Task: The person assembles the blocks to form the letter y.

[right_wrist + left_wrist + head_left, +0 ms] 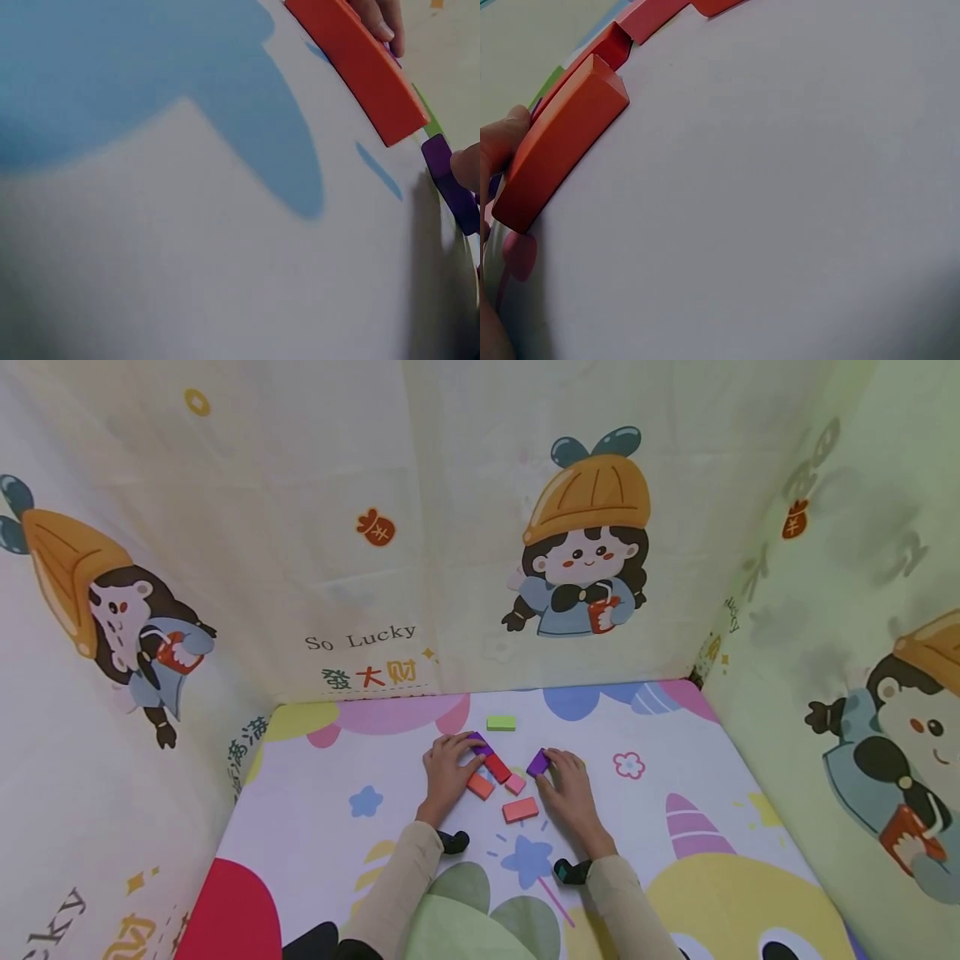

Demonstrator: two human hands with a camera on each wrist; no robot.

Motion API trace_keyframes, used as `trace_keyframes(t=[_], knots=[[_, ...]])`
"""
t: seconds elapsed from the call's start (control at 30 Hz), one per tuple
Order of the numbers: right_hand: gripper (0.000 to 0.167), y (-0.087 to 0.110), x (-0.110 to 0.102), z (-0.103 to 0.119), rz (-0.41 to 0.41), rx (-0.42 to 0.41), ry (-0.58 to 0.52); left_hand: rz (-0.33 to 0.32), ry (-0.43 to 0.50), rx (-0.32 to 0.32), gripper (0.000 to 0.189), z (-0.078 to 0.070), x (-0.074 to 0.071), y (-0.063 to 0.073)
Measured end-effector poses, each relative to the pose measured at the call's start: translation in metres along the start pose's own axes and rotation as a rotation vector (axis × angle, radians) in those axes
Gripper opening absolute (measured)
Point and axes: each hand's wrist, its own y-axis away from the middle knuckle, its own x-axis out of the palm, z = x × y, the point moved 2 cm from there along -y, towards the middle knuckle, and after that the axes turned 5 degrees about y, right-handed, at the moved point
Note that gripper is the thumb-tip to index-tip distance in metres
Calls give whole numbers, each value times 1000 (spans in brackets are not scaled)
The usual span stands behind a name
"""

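My left hand has its fingertips and thumb at the two sides of a purple block, pinching it. That block lies end to end with a red block. Just below them are an orange block and a small pink block. My right hand pinches another purple block between thumb and fingers, apart from the row. In the right wrist view this purple block shows at the right edge under a fingertip. The left wrist view shows the orange block close to the left hand.
A coral block lies nearer to me, between the hands. Behind the row is a green block. The mat has printed cartoon shapes, and printed cloth walls stand behind and at both sides.
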Motion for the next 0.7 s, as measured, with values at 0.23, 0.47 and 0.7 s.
trace_keyframes(t=[0.23, 0.47, 0.7], knots=[[53, -6, 7, 3, 47, 18, -29, -11, 19, 11, 25, -1, -1, -2], [51, -7, 8, 6, 49, 1, -18, -62, 93, 5, 27, -3, -3, 0], [46, -7, 11, 4, 42, -19, -13, -125, 66, 68, 27, -25, -15, 27]])
